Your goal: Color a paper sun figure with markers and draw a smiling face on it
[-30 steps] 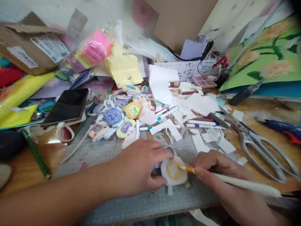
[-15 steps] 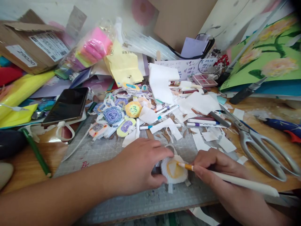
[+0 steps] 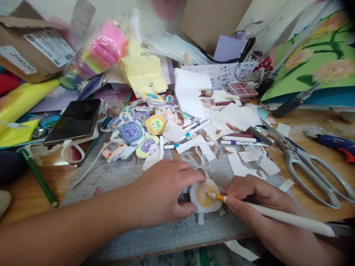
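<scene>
A small round white paper piece [image 3: 212, 184] lies on the grey cutting mat [image 3: 124, 242], with yellow colouring on its face and a small uncoloured patch inside. My left hand [image 3: 166, 192] grips its left edge between thumb and fingers. In my right hand [image 3: 249, 199] is a white felt-tip marker [image 3: 291, 218] with an orange-yellow front end, its tip touching the yellow area. Beyond the hands sits a pile of coloured paper pieces, among them a blue one [image 3: 130, 132], a yellow-orange one [image 3: 155, 125] and a yellow one with a purple centre [image 3: 148, 146].
Large scissors [image 3: 307, 162] lie to the right, near a blue tool [image 3: 332, 143]. White paper scraps [image 3: 235, 120] and markers cover the mat's far part. A phone [image 3: 76, 120] and a green pencil [image 3: 40, 181] are at left, a cardboard box [image 3: 36, 48] behind.
Yellow now covers more of the paper piece, and the uncoloured patch has shrunk. The marker tip has shifted slightly left and down. The whole view has moved a little.
</scene>
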Available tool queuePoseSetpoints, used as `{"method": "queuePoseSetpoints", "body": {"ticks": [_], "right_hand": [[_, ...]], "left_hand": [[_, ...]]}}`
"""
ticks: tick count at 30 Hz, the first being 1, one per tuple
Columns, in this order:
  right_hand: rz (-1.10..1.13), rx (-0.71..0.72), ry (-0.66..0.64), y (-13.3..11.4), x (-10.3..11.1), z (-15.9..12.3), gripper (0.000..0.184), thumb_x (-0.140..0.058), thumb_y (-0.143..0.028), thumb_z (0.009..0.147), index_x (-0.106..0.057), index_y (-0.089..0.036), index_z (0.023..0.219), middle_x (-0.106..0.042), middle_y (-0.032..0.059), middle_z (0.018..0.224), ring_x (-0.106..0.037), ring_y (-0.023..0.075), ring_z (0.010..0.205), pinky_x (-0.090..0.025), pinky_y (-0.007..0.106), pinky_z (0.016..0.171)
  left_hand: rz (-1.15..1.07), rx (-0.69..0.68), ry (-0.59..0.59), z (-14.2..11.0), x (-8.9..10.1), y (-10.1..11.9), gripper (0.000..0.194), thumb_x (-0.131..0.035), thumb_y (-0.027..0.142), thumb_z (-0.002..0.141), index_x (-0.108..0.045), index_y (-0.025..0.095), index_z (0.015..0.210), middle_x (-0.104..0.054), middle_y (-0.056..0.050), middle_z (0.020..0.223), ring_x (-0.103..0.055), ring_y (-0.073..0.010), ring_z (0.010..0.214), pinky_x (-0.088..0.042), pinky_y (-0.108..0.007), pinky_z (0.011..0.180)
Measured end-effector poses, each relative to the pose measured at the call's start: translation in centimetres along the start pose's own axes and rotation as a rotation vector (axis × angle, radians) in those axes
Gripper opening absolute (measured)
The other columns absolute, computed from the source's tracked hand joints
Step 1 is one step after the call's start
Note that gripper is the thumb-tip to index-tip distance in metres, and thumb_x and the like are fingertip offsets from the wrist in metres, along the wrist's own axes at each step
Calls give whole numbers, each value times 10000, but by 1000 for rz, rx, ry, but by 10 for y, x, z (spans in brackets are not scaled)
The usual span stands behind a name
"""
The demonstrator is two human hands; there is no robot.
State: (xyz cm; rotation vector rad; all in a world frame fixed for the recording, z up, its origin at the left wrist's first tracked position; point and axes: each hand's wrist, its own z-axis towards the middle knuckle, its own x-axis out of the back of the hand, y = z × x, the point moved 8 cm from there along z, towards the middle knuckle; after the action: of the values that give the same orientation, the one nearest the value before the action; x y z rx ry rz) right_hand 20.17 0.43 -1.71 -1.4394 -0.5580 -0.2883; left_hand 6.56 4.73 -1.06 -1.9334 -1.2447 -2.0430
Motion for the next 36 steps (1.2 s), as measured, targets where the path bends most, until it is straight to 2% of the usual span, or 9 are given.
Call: {"method": "queuePoseSetpoints", "body": {"ticks": [2, 6, 9, 13, 16, 19, 22, 25, 36], "right_hand": [[-2, 31, -60, -3, -5, 1, 161, -553, -261, 855, -531, -243, 696, -592, -42, 643, -552, 121, 551, -435, 216, 491], [-10, 28, 30, -5, 2, 1, 138, -547, -238, 855, -538, -247, 718, -597, -45, 644, -558, 121, 556, -437, 208, 490], [-12, 47, -69, -7, -5, 1, 162, -545, -246, 852, -532, -240, 691, -588, -45, 629, -555, 118, 539, -439, 211, 488], [-45, 8, 4, -4, 1, 2, 141, -545, -266, 862, -547, -244, 723, -593, -43, 638, -560, 125, 552, -445, 215, 490], [-37, 17, -40, -5, -4, 2, 168, -549, -278, 856, -538, -241, 692, -590, -43, 627, -558, 123, 539, -444, 217, 486], [-47, -1, 16, -3, 0, 2, 157, -545, -284, 856, -550, -242, 705, -606, -31, 638, -574, 137, 554, -451, 232, 495], [-42, 14, -39, -4, -5, 2, 170, -550, -290, 849, -545, -241, 687, -600, -35, 622, -565, 133, 533, -446, 233, 490], [-53, -8, 14, -3, -2, 3, 156, -547, -297, 853, -559, -243, 706, -605, -31, 629, -566, 137, 546, -439, 236, 491], [-22, -12, -2, -3, -7, 7, 160, -557, -303, 848, -564, -241, 702, -626, -24, 642, -570, 140, 551, -435, 235, 482]], "left_hand": [[2, -2, 0, 0, 0, 0, 374, -689, 365, 722, -601, 243, 1066, -611, -10, 883, -578, -217, 829, -397, -326, 700], [-4, -8, 8, 0, 0, 0, 397, -693, 370, 715, -597, 243, 1078, -613, -10, 892, -580, -217, 835, -400, -327, 711], [-2, -9, 7, 0, 0, 0, 381, -693, 360, 714, -602, 243, 1065, -615, -9, 884, -580, -215, 828, -400, -323, 707], [3, -15, 8, 0, 0, 0, 393, -694, 375, 713, -600, 240, 1070, -617, -13, 892, -580, -218, 833, -401, -321, 702], [0, -15, -1, 0, 0, 1, 377, -684, 364, 724, -598, 239, 1069, -617, -15, 891, -578, -215, 833, -399, -320, 707], [-4, -3, -11, 0, 0, 1, 388, -687, 358, 719, -595, 240, 1077, -616, -18, 890, -576, -215, 830, -396, -321, 709], [-3, -1, -14, 0, 0, 1, 377, -683, 357, 721, -595, 248, 1071, -614, -15, 888, -573, -215, 833, -396, -321, 711], [-2, 0, -14, 0, 0, 1, 366, -680, 351, 725, -596, 250, 1066, -609, -12, 885, -571, -213, 834, -399, -320, 715], [-1, 11, -23, 0, 1, 1, 367, -686, 339, 719, -602, 249, 1065, -613, -15, 880, -576, -210, 824, -399, -310, 702]]}}
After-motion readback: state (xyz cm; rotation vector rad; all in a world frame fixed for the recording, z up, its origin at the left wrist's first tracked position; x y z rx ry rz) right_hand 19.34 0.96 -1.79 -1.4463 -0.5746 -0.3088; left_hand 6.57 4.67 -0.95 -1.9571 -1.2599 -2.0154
